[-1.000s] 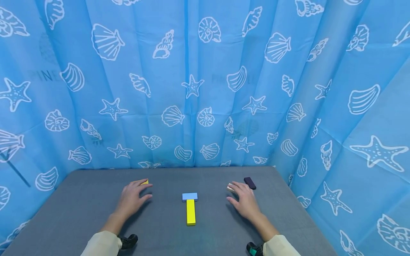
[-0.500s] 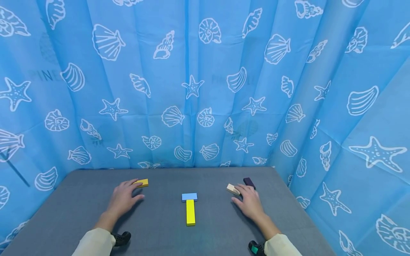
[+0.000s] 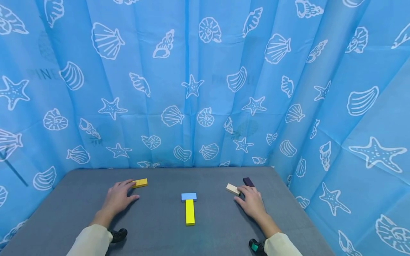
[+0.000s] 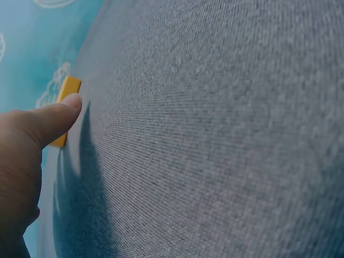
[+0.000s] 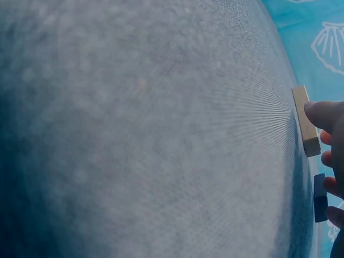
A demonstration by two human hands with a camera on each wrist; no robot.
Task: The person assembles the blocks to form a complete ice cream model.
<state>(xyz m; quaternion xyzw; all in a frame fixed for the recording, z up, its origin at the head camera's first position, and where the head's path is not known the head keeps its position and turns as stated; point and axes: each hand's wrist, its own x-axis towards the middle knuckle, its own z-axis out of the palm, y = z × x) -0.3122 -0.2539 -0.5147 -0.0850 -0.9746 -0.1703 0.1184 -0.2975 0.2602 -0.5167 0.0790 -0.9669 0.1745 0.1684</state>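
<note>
Orange block (image 3: 140, 183) lies flat near the far edge of the grey surface (image 3: 214, 231), on the side of the far left corner, and the left hand (image 3: 116, 197) is by much the nearer hand. From this hand the block lies to the right and toward the far edge; its long axis runs almost along that edge, so the fingers come only at its left end. The left hand is loosely spread, with the thumb apart from the other fingers, and it seems to have hold of nothing; whether a fingertip touches the block, I cannot tell.

From the right hand (image 3: 252, 202), the cream block (image 3: 232, 189) lies to the left and toward the far edge. Its long axis is slanted, the left end being farther away, and a fingertip is at its right end, touching or just above. The right hand is also relaxed, without visible grip. Just beyond its fingers is the dark block (image 3: 248, 181), nearest to the far right corner.

Between the hands, the blue block (image 3: 189, 196) lies across the far end of the yellow block (image 3: 190, 212), which points to the near edge.

Orange and cream blocks look slim, straight-sided and plain, the cream one pale like bare wood
</note>
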